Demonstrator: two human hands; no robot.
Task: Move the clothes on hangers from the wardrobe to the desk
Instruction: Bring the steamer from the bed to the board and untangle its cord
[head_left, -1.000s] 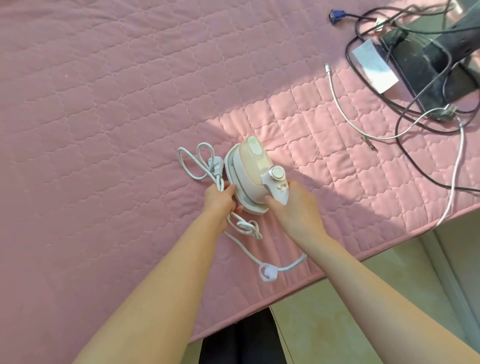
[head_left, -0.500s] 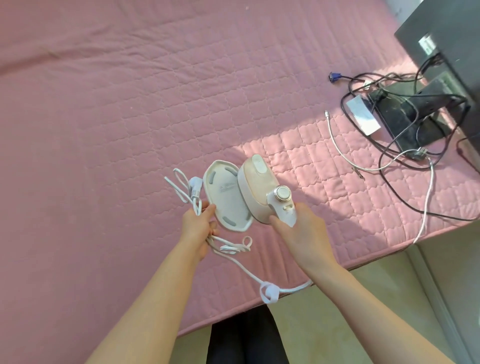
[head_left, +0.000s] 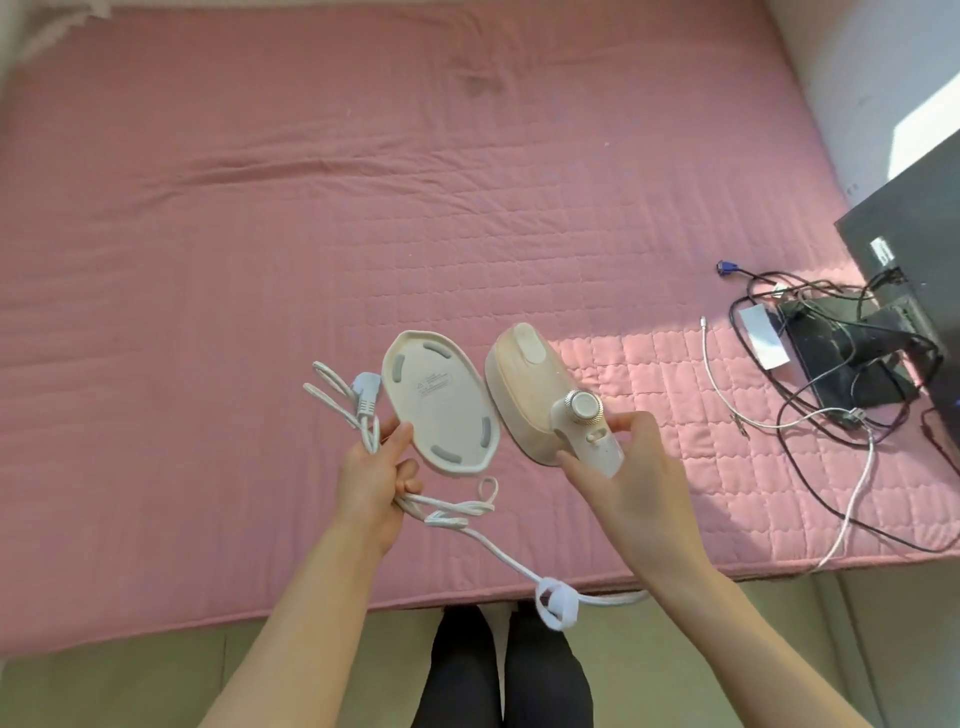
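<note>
No clothes, hangers, wardrobe or desk are in view. My right hand (head_left: 631, 478) grips the handle of a small cream travel iron (head_left: 540, 395), held up over the pink quilted bed (head_left: 311, 234). My left hand (head_left: 376, 480) holds the iron's oval cream base plate (head_left: 439, 400) with its underside facing me, together with a bundle of the white power cord (head_left: 343, 400). The cord loops down from my left hand to a white strap (head_left: 556, 603) near the bed's front edge.
A black monitor (head_left: 914, 249) on its stand (head_left: 841, 364) lies at the bed's right side amid tangled black and white cables (head_left: 810, 415) and a blue plug (head_left: 725, 268). The bed's front edge runs just before my legs (head_left: 504, 670). Pale floor lies below.
Both hands lifted the iron off the bed. The base plate has come away from the iron in my left hand, and the view has pulled back from the bed.
</note>
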